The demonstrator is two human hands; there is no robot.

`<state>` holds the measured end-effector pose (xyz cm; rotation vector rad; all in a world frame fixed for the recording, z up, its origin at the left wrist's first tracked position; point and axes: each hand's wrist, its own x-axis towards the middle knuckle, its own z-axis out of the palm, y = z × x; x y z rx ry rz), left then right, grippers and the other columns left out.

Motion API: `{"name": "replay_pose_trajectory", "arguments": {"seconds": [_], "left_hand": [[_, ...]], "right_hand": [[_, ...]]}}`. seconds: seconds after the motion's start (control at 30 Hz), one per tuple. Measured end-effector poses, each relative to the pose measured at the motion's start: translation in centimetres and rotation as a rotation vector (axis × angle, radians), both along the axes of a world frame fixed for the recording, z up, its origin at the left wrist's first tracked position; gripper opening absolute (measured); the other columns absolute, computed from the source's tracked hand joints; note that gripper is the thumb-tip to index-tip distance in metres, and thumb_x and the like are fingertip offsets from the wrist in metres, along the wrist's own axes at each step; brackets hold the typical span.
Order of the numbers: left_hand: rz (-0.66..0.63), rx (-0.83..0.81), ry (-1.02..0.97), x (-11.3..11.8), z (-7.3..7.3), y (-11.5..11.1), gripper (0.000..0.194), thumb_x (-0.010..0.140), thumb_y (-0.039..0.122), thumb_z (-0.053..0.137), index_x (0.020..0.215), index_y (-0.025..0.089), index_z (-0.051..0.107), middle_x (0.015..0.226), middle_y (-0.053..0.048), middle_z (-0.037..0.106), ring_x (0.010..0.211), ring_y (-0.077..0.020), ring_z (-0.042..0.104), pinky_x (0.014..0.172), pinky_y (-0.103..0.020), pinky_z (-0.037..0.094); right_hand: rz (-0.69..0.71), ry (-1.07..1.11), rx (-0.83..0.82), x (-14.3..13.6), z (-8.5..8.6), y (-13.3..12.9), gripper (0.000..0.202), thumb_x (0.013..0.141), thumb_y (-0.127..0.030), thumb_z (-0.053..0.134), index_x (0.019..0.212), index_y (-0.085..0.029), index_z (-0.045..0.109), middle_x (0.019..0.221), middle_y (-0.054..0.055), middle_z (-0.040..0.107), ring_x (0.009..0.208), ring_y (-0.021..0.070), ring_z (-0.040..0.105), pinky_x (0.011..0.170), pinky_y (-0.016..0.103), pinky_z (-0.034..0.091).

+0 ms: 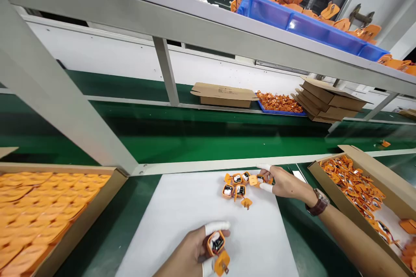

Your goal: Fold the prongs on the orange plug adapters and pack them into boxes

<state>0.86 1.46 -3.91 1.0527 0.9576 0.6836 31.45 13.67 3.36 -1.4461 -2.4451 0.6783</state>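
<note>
My left hand (198, 251), with white finger covers, grips an open orange plug adapter housing (216, 243) low over the white sheet (182, 207). Black and white parts show inside it, and an orange cover with metal prongs (222, 263) hangs just below. Farther away, my right hand (276, 181), also in white finger covers, closes its thumb and fingers around another orange adapter housing (261, 179), partly hidden by the fingers. Beside it, several open adapter housings (240, 190) lie clustered on the sheet, with a pronged orange cover (246, 203) at their near side.
At left stands a carton of orange housings (48, 216); at right, a carton of loose orange parts (357, 190). Beyond runs a green conveyor belt (211, 147). A metal shelf frame (162, 13) crosses above, bearing a blue tray (292, 21). Flat cardboard boxes (328, 99) sit behind.
</note>
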Motion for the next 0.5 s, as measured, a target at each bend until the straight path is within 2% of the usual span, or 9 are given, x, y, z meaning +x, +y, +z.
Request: {"name": "replay_pose_trajectory", "arguments": {"seconds": [0.1,0.17,0.23,0.3,0.37,0.43,0.5], "left_hand": [[-0.023,0.028,0.025,0.2,0.7,0.0,0.051,0.066,0.030,0.085,0.114,0.018,0.070,0.098,-0.007,0.068,0.079,-0.0175,0.060,0.083,-0.033,0.054],[-0.030,0.053,0.041,0.3,0.7,-0.1,0.051,0.067,0.028,0.083,0.115,0.018,0.069,0.096,-0.005,0.066,0.079,-0.0166,0.058,0.081,-0.032,0.054],[-0.018,0.071,0.043,0.3,0.7,-0.1,0.051,0.067,0.026,0.081,0.115,0.018,0.068,0.098,-0.006,0.067,0.080,-0.0165,0.057,0.080,-0.031,0.053],[0.007,0.079,0.037,0.4,0.6,-0.2,0.048,0.066,0.023,0.080,0.112,0.017,0.068,0.094,-0.005,0.067,0.079,-0.0165,0.057,0.078,-0.030,0.053],[0.040,0.094,0.026,0.5,0.7,-0.3,0.046,0.065,0.020,0.079,0.109,0.016,0.068,0.086,-0.004,0.066,0.076,-0.0161,0.057,0.075,-0.029,0.052],[0.091,0.127,0.028,0.7,0.9,-0.4,0.045,0.063,0.017,0.078,0.107,0.015,0.068,0.088,-0.005,0.068,0.075,-0.0158,0.058,0.073,-0.028,0.052],[0.164,0.202,0.074,0.8,1.1,-0.5,0.044,0.062,0.016,0.077,0.105,0.015,0.068,0.093,-0.006,0.069,0.076,-0.0162,0.059,0.073,-0.028,0.052]], "right_hand": [[0.000,0.011,-0.001,-1.5,-0.7,-1.8,0.047,0.090,-0.042,0.063,0.132,-0.022,0.056,0.103,0.007,0.072,0.083,0.0210,0.067,0.075,0.032,0.055],[-0.036,0.012,0.011,-2.1,-1.0,-2.4,0.056,0.091,-0.045,0.061,0.140,-0.019,0.049,0.113,0.012,0.070,0.094,0.0251,0.067,0.083,0.037,0.055],[-0.052,0.006,0.010,-2.2,-0.6,-3.0,0.065,0.090,-0.046,0.063,0.144,-0.017,0.044,0.128,0.017,0.063,0.110,0.0305,0.064,0.093,0.043,0.053],[-0.035,-0.017,0.025,-2.1,0.8,-3.9,0.064,0.088,-0.046,0.066,0.142,-0.018,0.047,0.138,0.018,0.057,0.123,0.0343,0.057,0.102,0.048,0.048],[-0.006,-0.025,0.071,-2.0,2.8,-5.3,0.056,0.090,-0.044,0.064,0.139,-0.022,0.051,0.141,0.015,0.054,0.129,0.0340,0.052,0.106,0.049,0.045],[0.023,0.028,0.084,-2.5,4.5,-7.1,0.052,0.095,-0.041,0.058,0.144,-0.028,0.046,0.140,0.012,0.055,0.124,0.0292,0.055,0.103,0.044,0.047],[0.076,0.085,0.027,-3.7,5.1,-9.0,0.055,0.096,-0.043,0.057,0.147,-0.030,0.041,0.130,0.010,0.062,0.109,0.0245,0.063,0.096,0.039,0.051]]}}
